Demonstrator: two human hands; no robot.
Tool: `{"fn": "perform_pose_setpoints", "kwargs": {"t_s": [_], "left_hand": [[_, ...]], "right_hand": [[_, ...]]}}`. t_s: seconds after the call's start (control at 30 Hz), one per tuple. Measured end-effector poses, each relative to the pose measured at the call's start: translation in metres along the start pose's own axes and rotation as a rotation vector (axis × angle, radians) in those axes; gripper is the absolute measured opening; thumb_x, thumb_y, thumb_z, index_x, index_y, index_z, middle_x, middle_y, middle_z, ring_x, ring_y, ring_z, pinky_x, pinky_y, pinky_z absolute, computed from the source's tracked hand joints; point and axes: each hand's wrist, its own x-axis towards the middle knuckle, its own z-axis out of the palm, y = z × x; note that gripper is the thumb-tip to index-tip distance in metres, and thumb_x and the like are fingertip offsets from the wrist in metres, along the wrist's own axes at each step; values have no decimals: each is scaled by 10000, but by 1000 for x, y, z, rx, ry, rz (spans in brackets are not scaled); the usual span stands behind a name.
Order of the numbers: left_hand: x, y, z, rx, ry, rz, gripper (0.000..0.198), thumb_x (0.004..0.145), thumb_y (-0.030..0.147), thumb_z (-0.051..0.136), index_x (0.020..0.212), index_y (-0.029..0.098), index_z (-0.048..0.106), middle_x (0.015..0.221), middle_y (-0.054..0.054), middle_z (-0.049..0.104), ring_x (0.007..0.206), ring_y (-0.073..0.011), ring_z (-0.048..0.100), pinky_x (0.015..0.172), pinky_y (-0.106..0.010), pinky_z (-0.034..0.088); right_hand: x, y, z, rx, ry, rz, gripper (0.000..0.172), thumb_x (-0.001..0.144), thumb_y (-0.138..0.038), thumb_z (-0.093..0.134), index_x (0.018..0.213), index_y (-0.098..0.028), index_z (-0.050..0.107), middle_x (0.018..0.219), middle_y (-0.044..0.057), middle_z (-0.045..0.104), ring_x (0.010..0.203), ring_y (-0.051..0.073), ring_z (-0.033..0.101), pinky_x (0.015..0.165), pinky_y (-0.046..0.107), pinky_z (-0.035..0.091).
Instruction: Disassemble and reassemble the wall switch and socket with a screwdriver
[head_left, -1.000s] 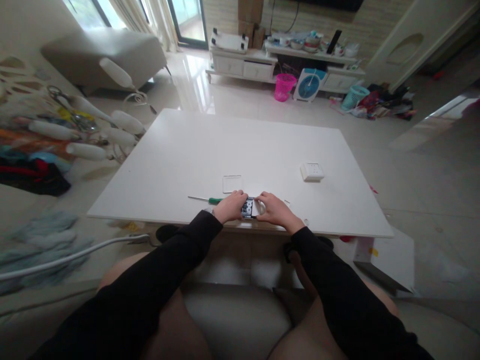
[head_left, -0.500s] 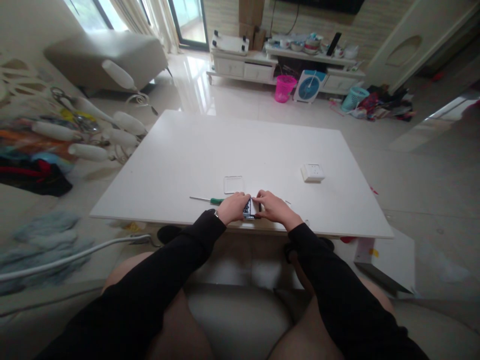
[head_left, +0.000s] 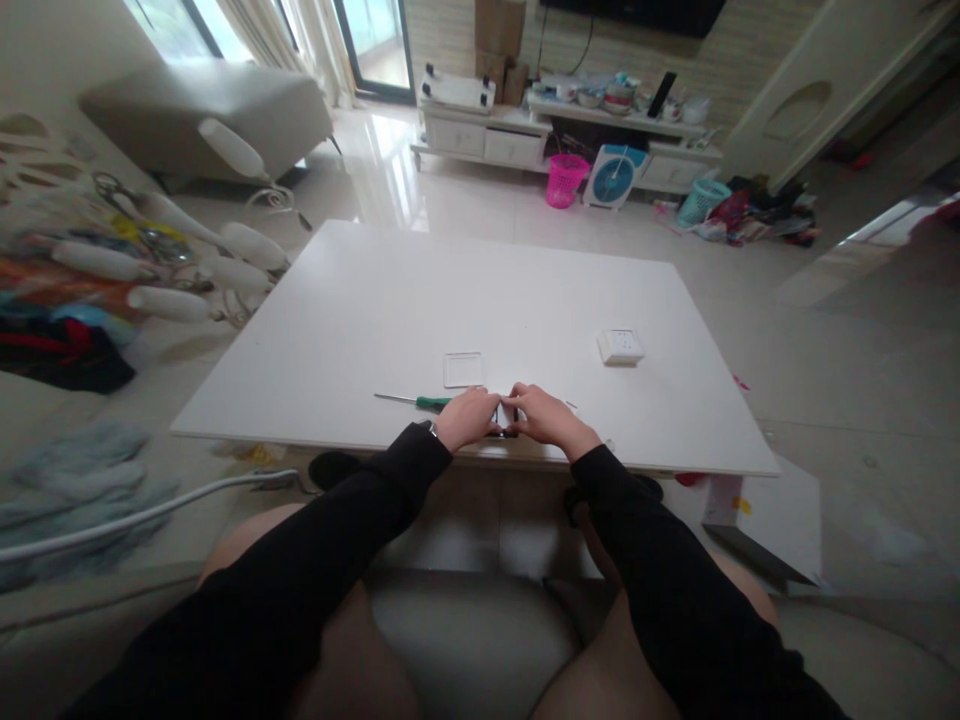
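A small white-and-black panel [head_left: 506, 416], part of it covered by fingers, is held between my two hands at the table's near edge. My left hand [head_left: 468, 418] is closed on its left side. On the other side my right hand [head_left: 550, 416] pinches it, thumb and fingertips at the right edge. Close to the left hand lies a screwdriver [head_left: 429, 403] with a green handle, its shaft pointing left. Just beyond it is a thin, pale rectangular frame [head_left: 445, 371]. A white socket box [head_left: 621, 347] sits farther right on the table.
The white table [head_left: 480, 290] spans the middle. A small dark thin piece [head_left: 571, 405] lies right of my right hand. Past the table are a pink basket [head_left: 566, 182], a blue-and-white fan [head_left: 614, 177] and a low cabinet [head_left: 514, 145]. A white lamp [head_left: 232, 148] stands left.
The black patterned part of the panel that showed beside my left fingers is now mostly hidden. My fingertips have drawn slightly closer together. The view has shifted a little.
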Motion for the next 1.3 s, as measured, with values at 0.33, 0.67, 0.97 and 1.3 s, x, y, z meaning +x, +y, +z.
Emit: {"fn": "perform_pose_setpoints", "kwargs": {"t_s": [0.33, 0.67, 0.97, 1.3], "left_hand": [[3, 2, -3, 1, -24, 13, 358, 931, 379, 729, 1212, 157, 730, 1076, -168, 742, 1102, -326, 712, 978, -391, 527], [-1, 8, -5, -5, -37, -43, 362, 927, 347, 745, 1225, 141, 721, 1146, -176, 723, 1166, -329, 693, 1008, -376, 524], [-2, 12, -8, 6, -38, -66, 381, 909, 337, 769, 1232, 142, 724, 1123, -178, 730, 1149, -323, 701, 975, -359, 534], [-2, 10, -9, -64, -7, -32, 387, 846, 255, 818, 1208, 136, 747, 1097, -165, 778, 1124, -330, 723, 986, -383, 525]], "right_hand": [[1, 0, -1, 14, -41, 13, 351, 885, -221, 793, 1234, -250, 772, 1304, 136, 647, 1159, 311, 613, 915, 399, 524], [2, -8, -5, -43, -90, 78, 355, 898, -283, 802, 1247, -246, 746, 1257, 98, 652, 1140, 257, 633, 888, 311, 509], [1, -13, -7, -79, -96, 117, 368, 899, -306, 797, 1256, -241, 736, 1254, 96, 648, 1134, 264, 651, 823, 305, 506], [-5, -23, -10, -76, -28, 161, 404, 857, -297, 831, 1248, -277, 733, 1156, 66, 674, 1025, 247, 701, 732, 296, 496]]}}
